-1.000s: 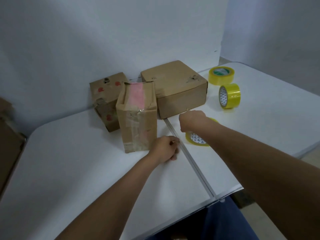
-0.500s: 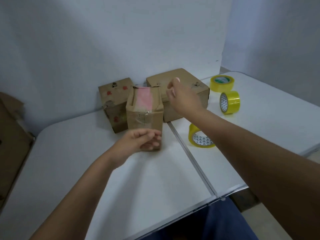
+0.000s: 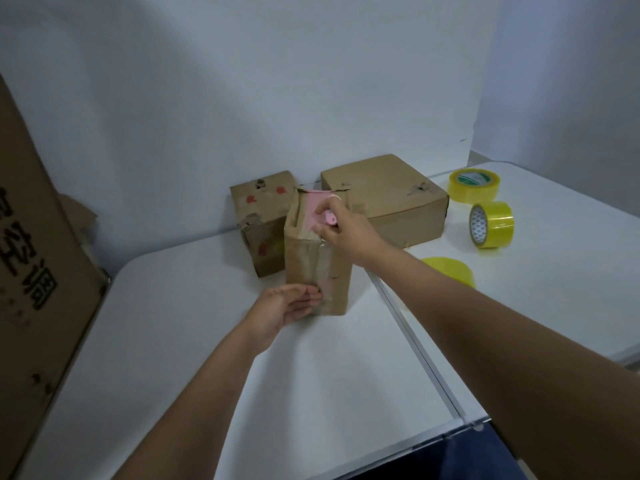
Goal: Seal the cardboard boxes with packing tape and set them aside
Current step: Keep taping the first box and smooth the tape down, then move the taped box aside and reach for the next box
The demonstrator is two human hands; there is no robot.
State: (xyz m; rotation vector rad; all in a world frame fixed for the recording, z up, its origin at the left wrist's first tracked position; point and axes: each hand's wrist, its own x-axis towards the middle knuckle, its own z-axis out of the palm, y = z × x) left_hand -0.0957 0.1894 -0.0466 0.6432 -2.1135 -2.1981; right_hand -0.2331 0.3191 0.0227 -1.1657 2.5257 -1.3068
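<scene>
At frame centre, the left hand (image 3: pixel 289 306) rests flat-fingered against the tall box (image 3: pixel 317 268); the right hand (image 3: pixel 346 226) pinches a small pink cutter (image 3: pixel 329 217) at its top.

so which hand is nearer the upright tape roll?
Right. The right hand is at the top of the tall box, on the side toward the upright tape roll; the left hand presses the box's lower front, farther away.
</scene>
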